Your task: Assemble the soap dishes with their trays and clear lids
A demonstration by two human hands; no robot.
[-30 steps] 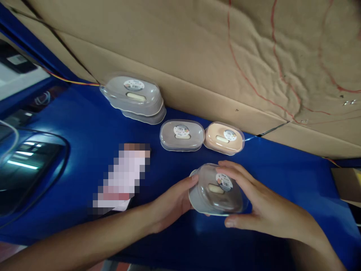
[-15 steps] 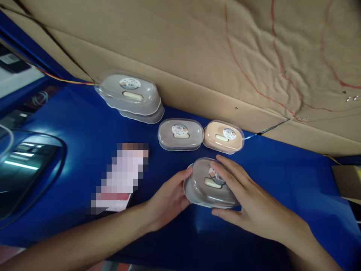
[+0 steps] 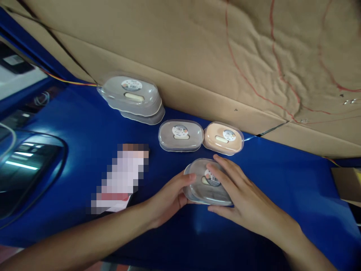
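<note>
A grey oval plastic container (image 3: 199,188) with a clear lid and a round label is between my hands, low over the blue table. My left hand (image 3: 172,192) grips its left end, thumb on top of the lid and fingers beneath. Over the right end my right hand (image 3: 242,192) is wrapped, fingers across the lid and thumb along the near side, covering part of the label. Just beyond, a second grey container (image 3: 169,140) and a peach container (image 3: 211,137) lie side by side, their ends touching.
At the back left, grey lidded containers (image 3: 113,90) are stacked against the cardboard wall (image 3: 169,45). A pixelated phone-like slab (image 3: 124,177) lies left of my hands on the blue table (image 3: 84,128). Further left are a dark glossy screen (image 3: 28,162) and a black cable (image 3: 63,165).
The held container and my right hand have shifted slightly left. My left thumb now reaches further over the lid. The other containers stay in place.
</note>
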